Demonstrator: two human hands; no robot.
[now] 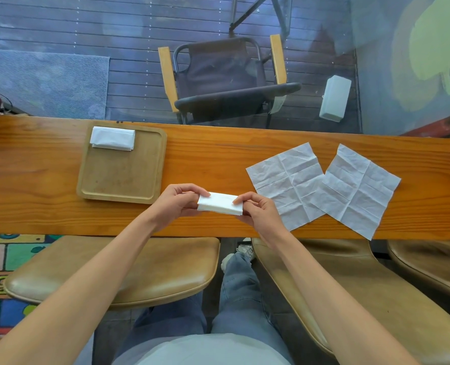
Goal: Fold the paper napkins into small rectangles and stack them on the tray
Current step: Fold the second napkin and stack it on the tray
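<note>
A white napkin folded into a small rectangle [220, 203] hangs just above the wooden table [218, 146], held at both ends. My left hand [177, 201] pinches its left end and my right hand [258, 212] pinches its right end. To the left lies a square wooden tray [121, 177] with a folded napkin stack [112, 138] in its far left corner. Two unfolded creased napkins lie flat on the right, one [288, 184] partly overlapped by the other [360, 189].
Tan stools stand under the table's near edge, one [129, 270] at the left and another [324, 280] at the right. Beyond the glass, a dark chair [226, 80] with wooden arms and a white box [334, 98] sit on a deck.
</note>
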